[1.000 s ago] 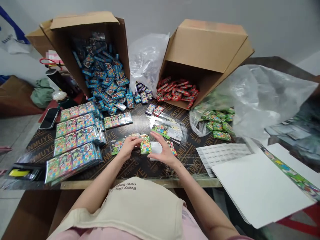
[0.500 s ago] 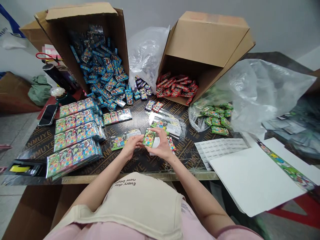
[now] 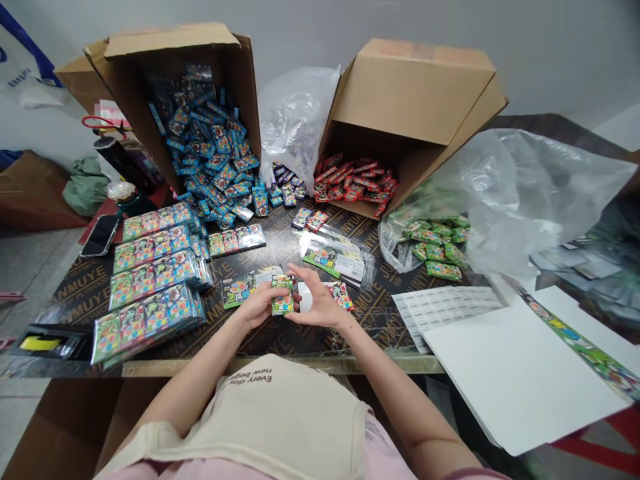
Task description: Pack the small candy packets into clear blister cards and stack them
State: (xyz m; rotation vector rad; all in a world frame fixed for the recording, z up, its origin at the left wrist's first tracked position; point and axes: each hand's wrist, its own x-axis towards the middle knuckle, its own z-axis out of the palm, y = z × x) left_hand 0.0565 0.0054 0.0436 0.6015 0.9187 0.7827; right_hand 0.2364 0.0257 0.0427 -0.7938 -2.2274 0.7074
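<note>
A small green printed box (image 3: 283, 295) stands between my left hand (image 3: 261, 305) and my right hand (image 3: 320, 304), pinched by the fingers of both. Just left of my left hand lies a flat green blister card (image 3: 238, 291). Beside my right hand are a white paper piece (image 3: 305, 298) and a small colourful packet (image 3: 341, 295). A clear bag of printed cards (image 3: 337, 257) lies beyond them. All of this rests on a dark plywood board (image 3: 280, 341) with printed lettering.
Two cardboard boxes (image 3: 210, 113) (image 3: 410, 113) lie tipped over, spilling blue and red packets. Rows of green packs (image 3: 150, 280) fill the board's left side. Green packets sit in a plastic bag (image 3: 435, 250) at right, near a label sheet (image 3: 445, 320) and white board (image 3: 520, 373). A phone (image 3: 100, 235) lies left.
The green box has dropped lower and shifted left between my hands, turning from a tilted pose to a more upright one. My hands have moved closer to the board.
</note>
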